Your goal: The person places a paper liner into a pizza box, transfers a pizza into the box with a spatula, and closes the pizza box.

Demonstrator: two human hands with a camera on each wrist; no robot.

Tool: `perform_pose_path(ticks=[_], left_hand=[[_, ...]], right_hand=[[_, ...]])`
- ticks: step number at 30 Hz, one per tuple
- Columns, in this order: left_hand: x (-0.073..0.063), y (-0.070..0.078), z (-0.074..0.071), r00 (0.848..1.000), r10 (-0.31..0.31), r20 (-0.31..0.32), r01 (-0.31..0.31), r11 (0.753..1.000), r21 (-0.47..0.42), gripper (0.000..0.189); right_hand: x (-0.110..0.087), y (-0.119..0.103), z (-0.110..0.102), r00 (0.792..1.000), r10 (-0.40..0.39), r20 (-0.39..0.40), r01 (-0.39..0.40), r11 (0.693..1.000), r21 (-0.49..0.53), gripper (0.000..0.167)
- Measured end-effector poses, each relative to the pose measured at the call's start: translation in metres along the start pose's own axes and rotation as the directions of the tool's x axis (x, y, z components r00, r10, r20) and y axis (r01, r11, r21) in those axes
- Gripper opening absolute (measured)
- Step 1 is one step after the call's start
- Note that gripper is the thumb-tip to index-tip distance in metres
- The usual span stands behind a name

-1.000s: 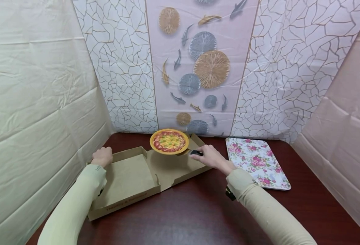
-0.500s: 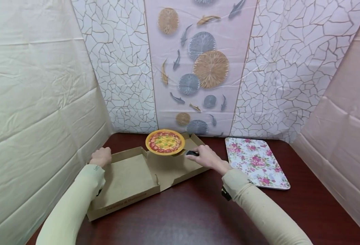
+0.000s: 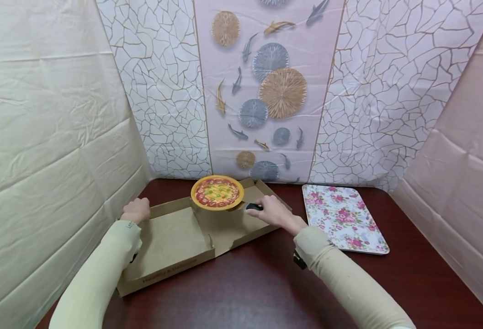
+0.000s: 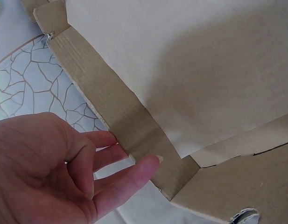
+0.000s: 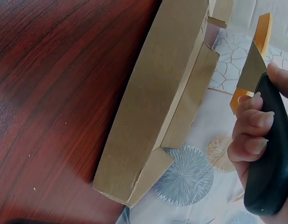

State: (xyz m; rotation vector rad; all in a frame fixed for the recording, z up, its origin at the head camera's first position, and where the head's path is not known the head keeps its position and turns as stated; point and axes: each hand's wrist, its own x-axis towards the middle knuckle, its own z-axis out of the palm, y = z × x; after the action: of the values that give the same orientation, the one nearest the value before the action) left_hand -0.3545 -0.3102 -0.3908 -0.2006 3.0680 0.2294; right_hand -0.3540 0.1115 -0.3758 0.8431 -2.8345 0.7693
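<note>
In the head view the light is bright and even — only pale glare lies on the near desk (image 3: 241, 304), and lettering (image 3: 169, 270) on the box (image 3: 175, 240) looks blurred. The left wrist view is dimmer, with soft shadow.

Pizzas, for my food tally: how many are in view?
1: the pizza rests on the server held in the right hand, near the open box. Anything under the box would be hidden.
</note>
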Motion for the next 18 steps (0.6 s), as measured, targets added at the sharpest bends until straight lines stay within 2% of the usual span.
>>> perform_pose_path(ticks=[11, 18], left_hand=[[0.0022, -0.0024, -0.0019, 1.0, 0.004, 0.0, -0.004, 1.0, 0.002, 0.02], [0.003, -0.0006, -0.0004, 1.0, -0.004, 0.023, 0.003, 1.0, 0.012, 0.02]], right_hand=[[0.0035, -0.0024, 0.0043, 1.0, 0.01, 0.017, -0.011, 1.0, 0.029, 0.039], [0.0028, -0.0052, 0.0069, 0.999, 0.012, 0.04, -0.014, 0.998, 0.058, 0.039]])
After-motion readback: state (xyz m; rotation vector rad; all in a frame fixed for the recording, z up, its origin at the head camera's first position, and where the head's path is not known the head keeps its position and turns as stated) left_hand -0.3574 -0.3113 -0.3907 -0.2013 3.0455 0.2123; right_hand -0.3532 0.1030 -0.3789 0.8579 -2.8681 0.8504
